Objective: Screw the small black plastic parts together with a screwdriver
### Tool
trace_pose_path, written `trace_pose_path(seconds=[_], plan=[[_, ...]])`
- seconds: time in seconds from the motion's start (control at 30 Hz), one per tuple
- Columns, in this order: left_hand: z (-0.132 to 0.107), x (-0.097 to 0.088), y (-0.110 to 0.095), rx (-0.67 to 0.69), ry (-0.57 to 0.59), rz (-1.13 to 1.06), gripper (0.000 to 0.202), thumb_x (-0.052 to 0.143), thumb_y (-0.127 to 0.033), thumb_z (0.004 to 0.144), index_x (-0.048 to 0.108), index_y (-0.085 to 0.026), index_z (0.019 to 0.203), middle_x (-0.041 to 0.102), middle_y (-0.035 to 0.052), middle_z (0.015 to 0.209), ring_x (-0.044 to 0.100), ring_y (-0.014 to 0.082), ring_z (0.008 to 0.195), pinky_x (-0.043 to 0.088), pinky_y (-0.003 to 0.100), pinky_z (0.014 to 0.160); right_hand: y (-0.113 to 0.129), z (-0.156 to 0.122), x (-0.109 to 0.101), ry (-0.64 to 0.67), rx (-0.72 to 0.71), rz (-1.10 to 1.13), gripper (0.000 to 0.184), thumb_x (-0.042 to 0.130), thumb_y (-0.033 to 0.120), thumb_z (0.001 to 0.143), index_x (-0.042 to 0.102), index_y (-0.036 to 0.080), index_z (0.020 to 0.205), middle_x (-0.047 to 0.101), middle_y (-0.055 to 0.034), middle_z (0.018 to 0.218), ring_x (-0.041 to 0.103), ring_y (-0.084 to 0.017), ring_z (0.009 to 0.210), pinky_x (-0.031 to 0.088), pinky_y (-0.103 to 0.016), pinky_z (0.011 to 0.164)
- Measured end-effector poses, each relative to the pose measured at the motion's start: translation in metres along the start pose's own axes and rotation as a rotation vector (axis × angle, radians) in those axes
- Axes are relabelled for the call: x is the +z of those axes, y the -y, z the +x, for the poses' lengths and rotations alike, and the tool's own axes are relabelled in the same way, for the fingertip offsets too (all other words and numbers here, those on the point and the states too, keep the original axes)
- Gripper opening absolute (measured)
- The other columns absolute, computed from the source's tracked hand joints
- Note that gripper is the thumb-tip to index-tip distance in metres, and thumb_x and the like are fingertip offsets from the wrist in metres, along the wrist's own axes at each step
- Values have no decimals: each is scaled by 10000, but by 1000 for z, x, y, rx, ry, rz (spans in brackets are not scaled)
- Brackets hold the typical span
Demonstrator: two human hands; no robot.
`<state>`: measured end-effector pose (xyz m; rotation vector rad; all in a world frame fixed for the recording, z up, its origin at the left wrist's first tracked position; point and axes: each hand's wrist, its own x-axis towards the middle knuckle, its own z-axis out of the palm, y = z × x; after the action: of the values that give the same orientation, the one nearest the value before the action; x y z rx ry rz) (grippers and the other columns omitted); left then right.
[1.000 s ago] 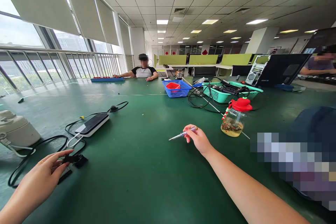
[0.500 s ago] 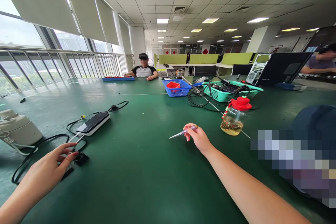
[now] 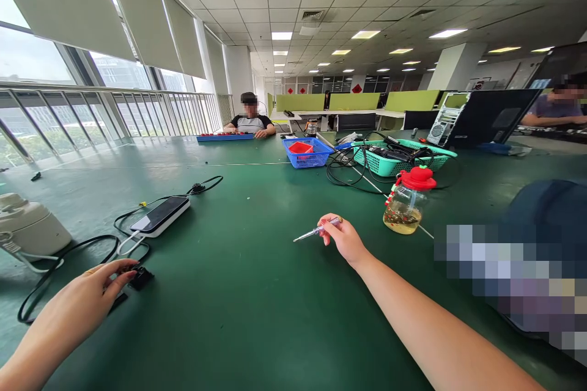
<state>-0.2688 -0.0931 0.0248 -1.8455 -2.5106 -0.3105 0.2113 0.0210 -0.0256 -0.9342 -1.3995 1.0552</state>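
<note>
My right hand [image 3: 342, 238] holds a slim screwdriver [image 3: 308, 233] with a see-through handle, its metal tip pointing left above the green table [image 3: 257, 317]. At the left, my left hand [image 3: 98, 287] is bent low over the table. Its thumb and fingertips close on the near edge of a small black block-shaped object [image 3: 141, 278], partly hidden by the fingers. A flat dark piece [image 3: 118, 303] lies under the hand. Just beyond is a white device with a black top [image 3: 160, 216], with a white cable at its near end.
A pale bottle [image 3: 30, 226] and black cables stand at the left. Toward the back are a blue basket [image 3: 307, 160] and a green basket [image 3: 380, 165] of cables. A red-lidded jar [image 3: 403, 214] and a dark bag [image 3: 545, 214] are at the right. Across the table sits a person [image 3: 251, 125].
My left fingers have come closer together at the small black object. My right hand holds the screwdriver much as before. The person across the table has moved the blue tray to the right.
</note>
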Motion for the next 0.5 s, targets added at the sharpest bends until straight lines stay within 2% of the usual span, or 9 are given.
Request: trace_pose_path(seconds=[0.17,0.33,0.5], plan=[[2,2,-3,25,3,13,478,371,-515,864,644,-279,1177,724,80,1070,672,272,903,483,332,742,0,0,0,1,5,1,327,636,515,763,601,190,752,557,19,620,494,-117,489,422,-286,535],[2,0,-4,-29,23,42,501,385,-566,849,656,-295,1172,743,73,947,685,273,806,481,321,678,0,0,0,-1,9,-8,324,637,518,758,603,196,751,557,18,620,493,-120,490,423,-288,531],[1,2,-2,-53,-7,69,577,397,-670,807,686,-295,1137,749,86,821,682,283,720,464,318,627,1,0,1,-1,13,-8,303,635,497,762,601,195,751,555,21,619,493,-119,494,426,-286,540]])
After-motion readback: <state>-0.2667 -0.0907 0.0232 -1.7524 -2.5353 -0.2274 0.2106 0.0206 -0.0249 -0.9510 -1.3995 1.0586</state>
